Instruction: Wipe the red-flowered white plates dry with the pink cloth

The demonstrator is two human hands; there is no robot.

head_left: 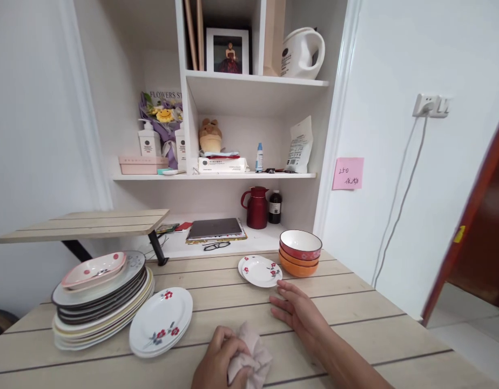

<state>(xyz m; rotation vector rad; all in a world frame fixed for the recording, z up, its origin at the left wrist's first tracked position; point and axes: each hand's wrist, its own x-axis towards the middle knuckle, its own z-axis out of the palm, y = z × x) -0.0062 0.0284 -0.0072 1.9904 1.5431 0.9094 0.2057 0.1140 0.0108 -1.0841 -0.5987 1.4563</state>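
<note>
My left hand (223,359) is closed around a crumpled pale pink cloth (253,356) at the front middle of the wooden table (217,302). To the right, my right hand (294,305) has its fingers apart and holds nothing. Its fingertips are close to the near edge of some small white plates (261,271) with red flowers; whether they touch is hard to tell. Just behind that hand stands a stack of bowls (300,251), red above orange. Left of the cloth lie larger flowered plates (162,321), one on another.
At the left is a tall stack of plates (103,302) with a pink-spotted dish (95,270) on top. A small raised wooden shelf (87,221) stands behind it. Towards the cabinet are a laptop (215,228), glasses (217,246), a red jug (257,208) and a dark bottle (275,207).
</note>
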